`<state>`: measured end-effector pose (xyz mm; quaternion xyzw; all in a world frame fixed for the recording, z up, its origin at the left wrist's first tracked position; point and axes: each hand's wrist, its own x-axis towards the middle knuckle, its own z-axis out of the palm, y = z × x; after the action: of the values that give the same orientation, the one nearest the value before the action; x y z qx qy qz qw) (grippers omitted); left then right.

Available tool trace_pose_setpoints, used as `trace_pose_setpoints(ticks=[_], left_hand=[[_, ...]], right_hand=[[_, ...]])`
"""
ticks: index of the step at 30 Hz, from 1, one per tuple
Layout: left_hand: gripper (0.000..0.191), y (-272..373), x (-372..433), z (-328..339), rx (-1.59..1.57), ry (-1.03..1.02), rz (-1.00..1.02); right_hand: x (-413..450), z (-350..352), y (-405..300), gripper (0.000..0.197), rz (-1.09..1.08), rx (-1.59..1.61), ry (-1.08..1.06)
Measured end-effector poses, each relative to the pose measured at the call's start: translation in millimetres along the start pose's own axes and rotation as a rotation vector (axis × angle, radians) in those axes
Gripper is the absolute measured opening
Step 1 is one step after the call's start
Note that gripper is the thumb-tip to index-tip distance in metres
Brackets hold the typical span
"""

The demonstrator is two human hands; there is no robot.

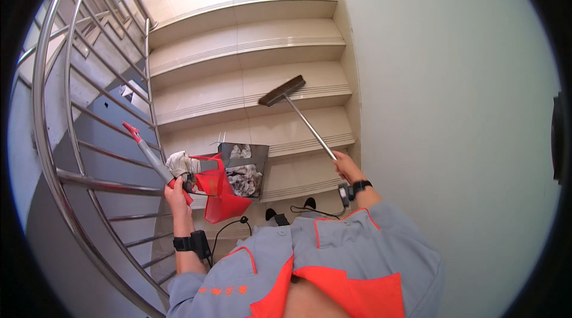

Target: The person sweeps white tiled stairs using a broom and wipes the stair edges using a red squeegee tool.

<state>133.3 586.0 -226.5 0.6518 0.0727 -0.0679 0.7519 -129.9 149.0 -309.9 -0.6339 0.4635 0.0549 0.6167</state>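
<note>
My right hand (347,167) grips the metal handle of a broom (309,126). The brown-bristled broom head (282,91) lies aslant across a stair edge above. My left hand (178,199) is closed around a long grey tool (151,157) with a red tip and a red lower end. By its fingers hang a whitish rag (182,163) and a red bag (225,206). Beside the bag is a dark dustpan (264,161) holding crumpled paper (246,179). The bag partly covers it, and I cannot tell whether my left hand also holds its handle.
Pale tiled stairs (290,27) with grooved edges rise ahead to a bright landing. A metal railing (73,76) runs along the left, close to my left hand. On the right stands a plain wall (438,94). Black cables (223,228) run from both wrist devices. Two dark shoes (309,203) show below.
</note>
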Motion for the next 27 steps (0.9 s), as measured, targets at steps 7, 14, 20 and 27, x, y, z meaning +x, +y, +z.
trace_pose_setpoints(ticks=[7, 14, 20, 27], left_hand=[[0.013, -9, -49, -36, 0.017, 0.153, -0.063], [0.013, -42, -48, -66, 0.105, 0.187, -0.104], [0.015, -66, -63, -105, 0.181, 0.277, -0.170], [0.014, -87, -68, -127, 0.219, 0.299, -0.195]], right_hand=[[-74, -79, 103, 0.041, -0.022, -0.251, 0.193], [-58, -69, 98, 0.040, -0.004, -0.164, 0.254], [-43, -55, 91, 0.036, -0.265, -0.587, 0.116], [12, 111, -29, 0.035, -0.593, -0.853, -0.174]])
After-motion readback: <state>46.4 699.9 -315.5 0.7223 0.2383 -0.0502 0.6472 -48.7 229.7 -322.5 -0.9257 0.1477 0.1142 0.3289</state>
